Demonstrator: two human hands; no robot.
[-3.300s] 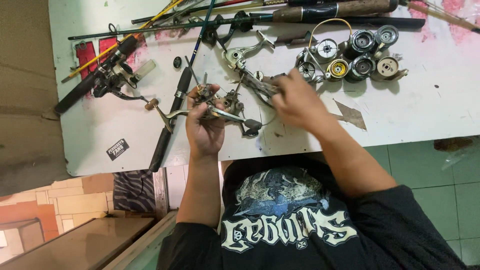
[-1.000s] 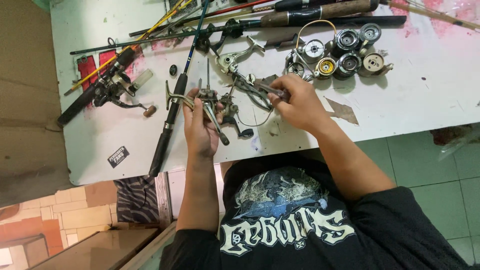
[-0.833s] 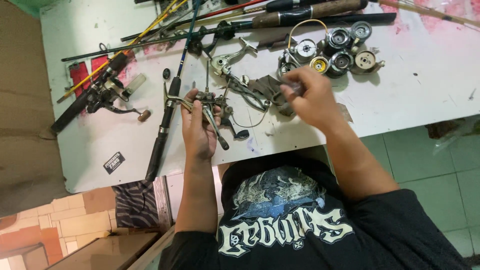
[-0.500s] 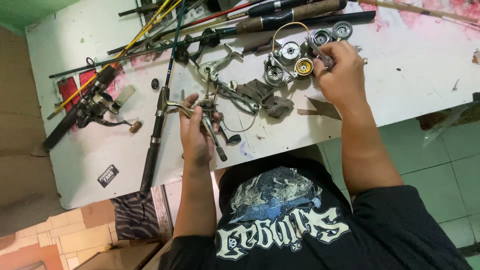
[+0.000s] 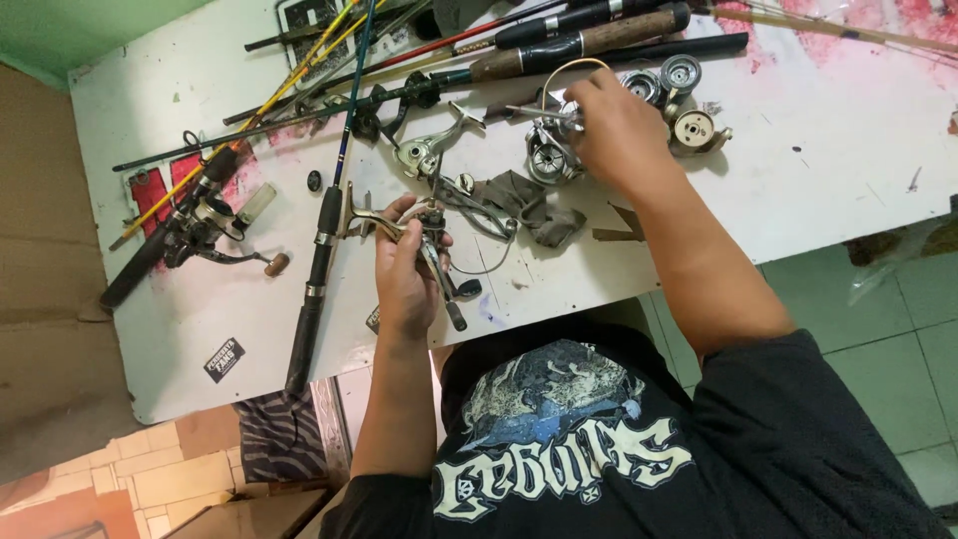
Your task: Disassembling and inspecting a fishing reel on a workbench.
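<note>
Bright, even overhead light, soft shadows, mild motion blur, slight wide-angle edge distortion.

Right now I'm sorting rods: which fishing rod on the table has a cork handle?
The brown cork-handled fishing rod at the top, beyond the right hand; the others have black handles.

Reel parts and rods spread over the surface (image 5: 818,170)

The reel body (image 5: 424,235) sits in the left hand's fingers (image 5: 404,262); a cloth (image 5: 529,205) lies just right of them. The right hand's fingers (image 5: 591,112) rest among the spools (image 5: 689,125), with the rods (image 5: 479,55) beyond them.
</note>
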